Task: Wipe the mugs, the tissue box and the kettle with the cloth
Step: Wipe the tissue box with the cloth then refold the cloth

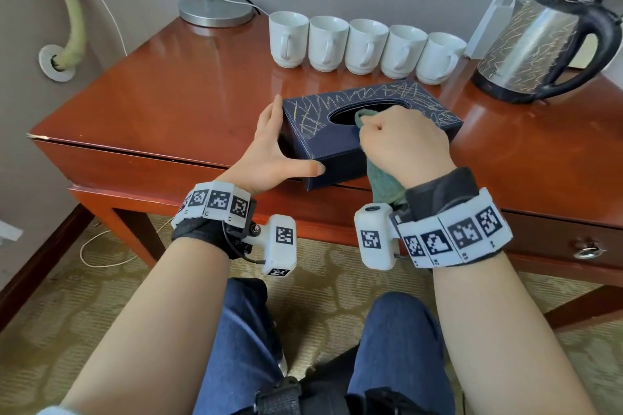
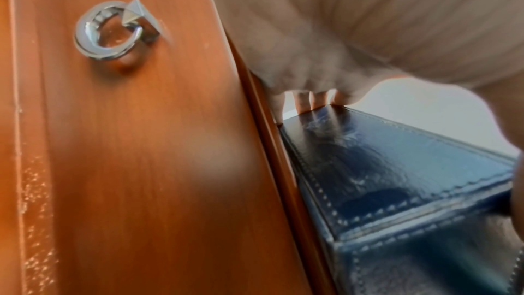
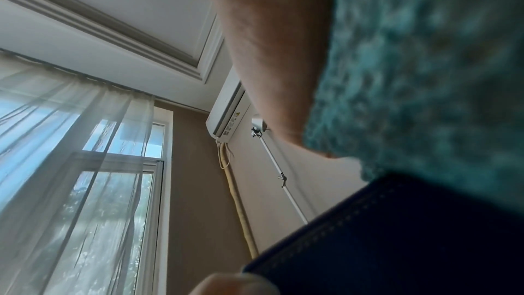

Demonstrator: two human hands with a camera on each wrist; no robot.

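A dark blue tissue box [image 1: 323, 145] with yellow scribbles on its top lies on the wooden table [image 1: 168, 104], its near corner at the table's front edge. My left hand [image 1: 273, 145] lies with straight fingers along the box's left end and the thumb against its front side [image 2: 397, 165]. My right hand [image 1: 401, 141] grips a green cloth [image 1: 384, 182] and presses it on the box top beside the oval opening. The cloth [image 3: 425, 75] hangs down over the box front. Several white mugs [image 1: 367, 45] stand in a row behind the box. The steel kettle [image 1: 536, 47] stands at the back right.
A lamp base [image 1: 215, 10] stands at the table's back left with cables up the wall. Drawers with ring pulls [image 1: 586, 249] [image 2: 113, 30] run under the tabletop. A pipe [image 1: 74, 10] goes into the left wall. My knees are under the table's front.
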